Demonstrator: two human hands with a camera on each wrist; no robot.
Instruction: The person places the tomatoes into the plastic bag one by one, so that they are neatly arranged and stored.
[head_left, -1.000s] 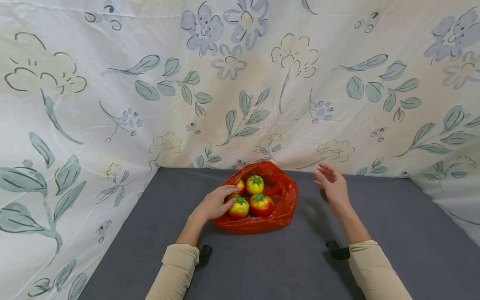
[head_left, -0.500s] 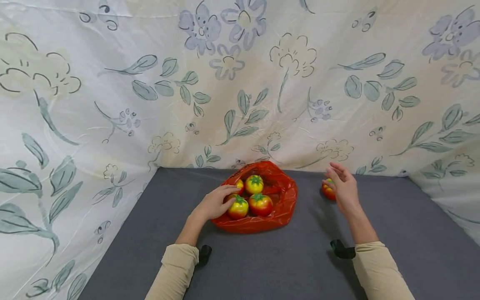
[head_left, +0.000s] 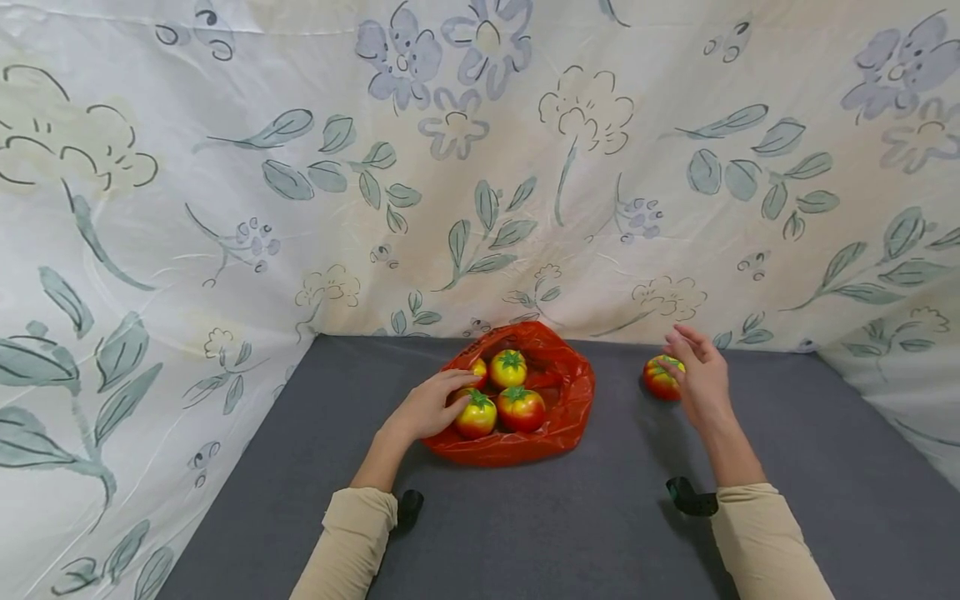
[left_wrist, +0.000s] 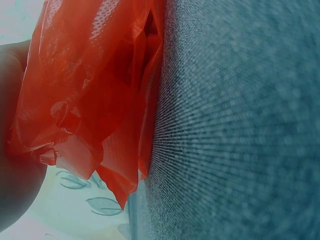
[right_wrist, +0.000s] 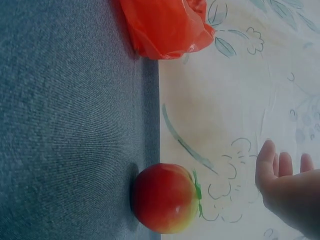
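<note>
A red plastic bag [head_left: 573, 400] lies open on the dark cloth, with several yellow-and-red tomatoes [head_left: 522, 410] inside. My left hand [head_left: 431, 406] rests over the bag's left rim. Its fingers extend over a partly covered tomato at the back, and its thumb lies by a front tomato [head_left: 477, 417]. In the left wrist view, red plastic [left_wrist: 90, 90] hides most of that hand. To the right of the bag, a single tomato [head_left: 660, 379] sits on the cloth. My right hand [head_left: 703, 379] hovers just right of it, fingers loosely bent, holding nothing; the right wrist view shows a gap between them.
Dark grey cloth [head_left: 540, 533] covers the table. A floral curtain [head_left: 480, 167] rises along its back edge and continues at both sides. Black wrist straps [head_left: 690, 498] show near the sleeves.
My right hand has moved to the right, uncovering the lone tomato that it mostly hid before. The left hand and the bag stay where they were.
</note>
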